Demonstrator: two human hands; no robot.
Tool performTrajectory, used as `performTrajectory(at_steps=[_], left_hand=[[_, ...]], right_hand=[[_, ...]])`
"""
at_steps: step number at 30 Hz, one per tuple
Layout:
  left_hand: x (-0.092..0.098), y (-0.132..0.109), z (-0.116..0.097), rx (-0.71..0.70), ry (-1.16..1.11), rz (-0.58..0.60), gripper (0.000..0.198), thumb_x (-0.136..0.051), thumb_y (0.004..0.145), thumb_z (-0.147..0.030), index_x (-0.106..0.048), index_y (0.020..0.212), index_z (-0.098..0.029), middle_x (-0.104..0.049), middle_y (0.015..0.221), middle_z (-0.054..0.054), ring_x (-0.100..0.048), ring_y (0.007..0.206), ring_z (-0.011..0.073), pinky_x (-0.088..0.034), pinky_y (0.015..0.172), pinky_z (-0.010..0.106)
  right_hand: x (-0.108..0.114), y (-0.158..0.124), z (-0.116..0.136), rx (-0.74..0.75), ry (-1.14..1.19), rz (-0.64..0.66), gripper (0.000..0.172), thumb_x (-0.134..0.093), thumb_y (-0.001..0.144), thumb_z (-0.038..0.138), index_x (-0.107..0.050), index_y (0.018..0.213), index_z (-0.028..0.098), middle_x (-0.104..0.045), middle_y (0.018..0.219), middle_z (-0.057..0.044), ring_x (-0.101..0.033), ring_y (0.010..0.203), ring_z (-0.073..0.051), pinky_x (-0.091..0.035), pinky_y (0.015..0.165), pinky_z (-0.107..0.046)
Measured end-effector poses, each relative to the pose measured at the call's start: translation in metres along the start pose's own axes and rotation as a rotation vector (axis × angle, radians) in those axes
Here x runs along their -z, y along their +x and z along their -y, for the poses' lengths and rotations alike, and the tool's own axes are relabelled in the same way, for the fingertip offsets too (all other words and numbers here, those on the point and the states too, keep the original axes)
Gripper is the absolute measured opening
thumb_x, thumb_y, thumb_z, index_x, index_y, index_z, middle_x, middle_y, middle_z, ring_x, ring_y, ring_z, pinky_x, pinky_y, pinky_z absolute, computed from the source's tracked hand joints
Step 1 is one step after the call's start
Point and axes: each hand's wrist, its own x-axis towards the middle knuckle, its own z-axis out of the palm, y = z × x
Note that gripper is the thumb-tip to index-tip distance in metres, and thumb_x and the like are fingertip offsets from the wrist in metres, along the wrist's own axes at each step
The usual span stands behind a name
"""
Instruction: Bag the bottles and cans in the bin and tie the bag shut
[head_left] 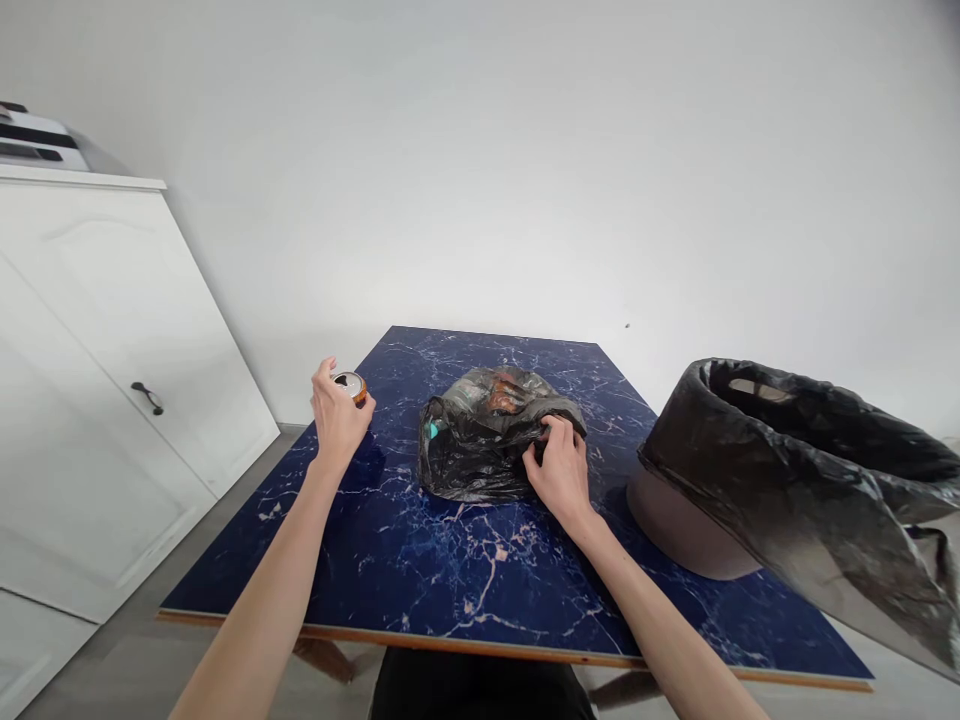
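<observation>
My left hand (337, 415) is closed around an opened drink can (352, 386) with a silver top and an orange side, above the left part of the table. The fingers hide most of the can. In the middle of the table lies a black plastic bag (480, 450), crumpled and partly see-through, with brownish and clear items showing inside. My right hand (561, 462) grips the bag's right side, its fingertips tucked into the dark folds.
A bin (682, 525) lined with a black bag (780, 460) stands on the right of the blue marbled table (465, 580). A white cabinet (112, 380) is at the left, with a white and black device (41, 140) on top. A pale wall rises behind.
</observation>
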Motion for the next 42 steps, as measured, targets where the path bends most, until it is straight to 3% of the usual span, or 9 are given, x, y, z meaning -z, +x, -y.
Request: performTrajectory(at_steps=[8,15,19,23,27,32,35,38,42], left_hand=[[0.007,0.000,-0.003,0.114,0.087,0.059,0.093,-0.077,0.076,-0.012,-0.027,0.155,-0.019,-0.042,0.152,0.025,-0.048,0.147,0.0440,-0.048,0.113,0.066],[-0.001,-0.005,0.008,0.139,0.059,0.049,0.084,-0.076,0.085,-0.018,-0.028,0.154,-0.015,-0.041,0.148,0.026,-0.053,0.143,0.0387,-0.051,0.114,0.057],[-0.002,-0.010,0.005,0.146,0.066,0.029,0.080,-0.074,0.089,-0.022,-0.030,0.154,-0.011,-0.041,0.150,0.030,-0.049,0.145,0.0434,-0.048,0.115,0.063],[0.006,-0.010,-0.014,0.116,0.086,-0.082,0.079,-0.077,0.089,-0.026,-0.032,0.152,-0.011,-0.028,0.161,0.032,-0.027,0.159,0.0475,-0.028,0.127,0.069],[0.019,-0.016,-0.057,-0.040,-0.039,-0.176,0.049,-0.061,0.098,-0.019,-0.043,0.143,-0.015,-0.037,0.153,0.028,-0.035,0.154,0.0384,-0.032,0.126,0.062],[0.029,-0.051,-0.120,-0.376,-0.171,0.195,0.018,-0.055,0.103,-0.021,-0.066,0.115,-0.025,-0.069,0.119,0.010,-0.066,0.119,0.0255,-0.051,0.110,0.045],[0.031,-0.079,-0.146,-0.547,-0.215,0.476,0.021,-0.052,0.107,-0.024,-0.072,0.112,-0.026,-0.077,0.110,0.003,-0.072,0.103,0.0179,-0.054,0.099,0.032],[0.031,-0.106,-0.154,-0.543,-0.178,0.721,0.025,-0.051,0.110,-0.028,-0.070,0.125,-0.020,-0.076,0.127,0.008,-0.071,0.119,0.0224,-0.052,0.107,0.036],[0.036,-0.142,-0.148,-0.447,-0.095,0.783,0.042,-0.059,0.109,-0.038,-0.061,0.145,-0.016,-0.065,0.151,0.017,-0.058,0.144,0.0318,-0.047,0.118,0.046]], right_hand=[[0.000,-0.002,0.002,0.003,-0.004,0.008,0.041,-0.049,0.098,0.024,-0.047,0.138,0.016,-0.066,0.122,-0.016,-0.063,0.114,-0.031,-0.041,0.112,-0.051],[0.005,-0.003,0.004,-0.037,-0.041,-0.031,0.040,-0.049,0.099,0.030,-0.049,0.137,0.015,-0.067,0.127,-0.020,-0.060,0.121,-0.036,-0.039,0.110,-0.054],[0.004,-0.004,0.008,-0.017,-0.032,-0.025,0.048,-0.048,0.099,0.029,-0.044,0.145,0.014,-0.067,0.132,-0.021,-0.060,0.126,-0.035,-0.034,0.117,-0.057],[0.006,-0.005,0.011,0.016,-0.012,-0.008,0.056,-0.048,0.100,0.028,-0.038,0.154,0.015,-0.066,0.136,-0.020,-0.060,0.129,-0.035,-0.031,0.122,-0.061],[0.007,-0.007,0.011,0.067,0.018,-0.077,0.058,-0.049,0.101,0.026,-0.035,0.156,0.015,-0.063,0.140,-0.020,-0.060,0.130,-0.034,-0.031,0.124,-0.063],[0.009,-0.013,0.011,0.142,0.029,-0.138,0.041,-0.053,0.096,0.020,-0.045,0.136,0.015,-0.060,0.136,-0.024,-0.053,0.141,-0.037,-0.035,0.120,-0.065],[0.012,-0.017,0.012,0.168,-0.071,-0.057,0.024,-0.053,0.095,0.020,-0.057,0.118,0.019,-0.062,0.134,-0.023,-0.050,0.143,-0.039,-0.037,0.119,-0.063],[0.012,-0.020,0.010,0.218,-0.201,0.020,0.023,-0.051,0.095,0.020,-0.064,0.114,0.016,-0.069,0.122,-0.022,-0.054,0.135,-0.040,-0.036,0.120,-0.062],[0.009,-0.024,0.001,0.267,-0.291,0.096,0.033,-0.046,0.096,0.021,-0.066,0.121,0.012,-0.073,0.114,-0.023,-0.062,0.122,-0.040,-0.032,0.119,-0.068]])
